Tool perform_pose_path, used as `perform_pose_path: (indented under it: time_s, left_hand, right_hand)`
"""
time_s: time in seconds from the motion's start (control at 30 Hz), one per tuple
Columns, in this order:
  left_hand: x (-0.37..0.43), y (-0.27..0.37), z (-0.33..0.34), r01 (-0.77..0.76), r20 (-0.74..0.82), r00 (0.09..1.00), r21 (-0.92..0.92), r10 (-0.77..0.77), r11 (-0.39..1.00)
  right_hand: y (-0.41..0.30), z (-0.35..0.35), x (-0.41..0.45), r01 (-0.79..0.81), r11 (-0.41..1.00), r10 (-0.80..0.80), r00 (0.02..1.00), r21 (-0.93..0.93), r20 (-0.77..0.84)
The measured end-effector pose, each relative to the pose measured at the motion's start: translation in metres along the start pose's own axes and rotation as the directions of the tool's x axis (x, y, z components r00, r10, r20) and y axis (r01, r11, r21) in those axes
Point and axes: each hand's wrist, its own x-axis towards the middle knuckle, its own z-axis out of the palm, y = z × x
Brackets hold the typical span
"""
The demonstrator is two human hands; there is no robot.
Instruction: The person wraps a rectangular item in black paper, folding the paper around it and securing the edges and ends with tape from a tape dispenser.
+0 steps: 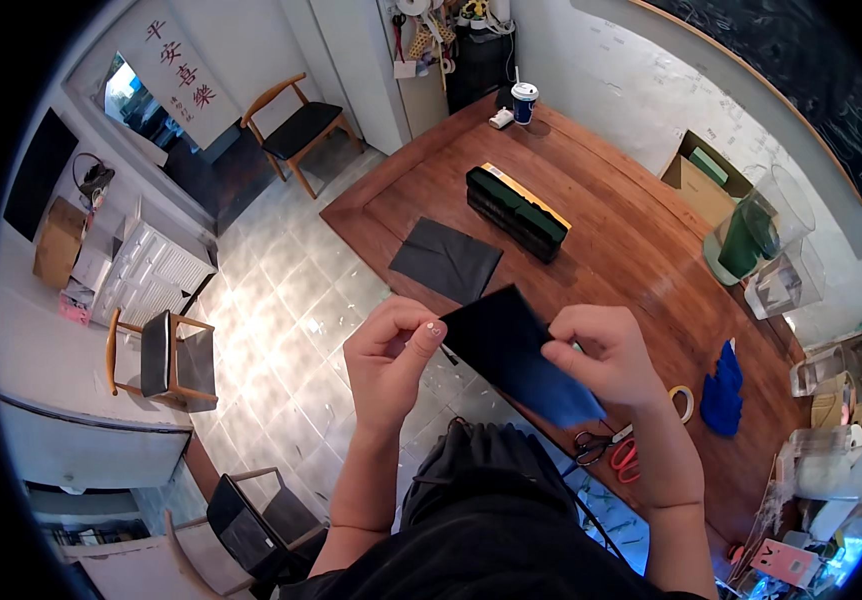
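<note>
A flat black rectangular sheet (521, 352) with a bluish sheen hangs tilted in front of my body; whether it is paper or plastic I cannot tell. Its left corner is pinched between the thumb and fingers of my left hand (393, 356). My right hand (607, 352) grips the opposite long edge. Beyond the sheet, a creased dark grey piece of sheet material (446, 259) lies flat at the edge of the wooden table (611, 255). Farther back is a long box (518, 214), yellow along one side, with dark green and black material on it.
Scissors with black handles (590, 448), scissors with red handles (625, 459) and a tape roll (682, 403) lie by my right forearm. A blue cloth-like item (722, 390) is farther right. Clear vases (768, 217) line the wall side. A lidded cup (524, 103) stands at the far corner.
</note>
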Motion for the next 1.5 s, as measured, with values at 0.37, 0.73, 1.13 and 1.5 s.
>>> perform_pose_path:
  time_s: [0.37,0.73,1.13,1.5]
  left_hand:
    - [-0.018,0.002,0.008,0.446,-0.1,0.858,-0.342,-0.504,0.827]
    - [-0.035,0.011,0.017,0.274,0.089,0.948,0.258,-0.305,0.926]
    - [-0.08,-0.057,-0.032,0.515,-0.062,0.85,0.304,-0.522,0.802]
    - [-0.042,-0.205,0.07,-0.041,0.719,0.664,0.308,-0.204,0.951]
  right_hand:
    - [0.025,0.055,-0.016,0.582,0.213,-0.702,0.65,-0.785,0.291]
    - [0.011,0.051,-0.001,-0.124,0.989,0.121,0.992,0.08,0.037]
    - [0.272,-0.009,-0.12,-0.718,0.663,0.472,0.623,-0.215,-0.624]
    - [0.294,-0.017,-0.106,-0.902,0.33,0.809,0.423,-0.279,-0.409]
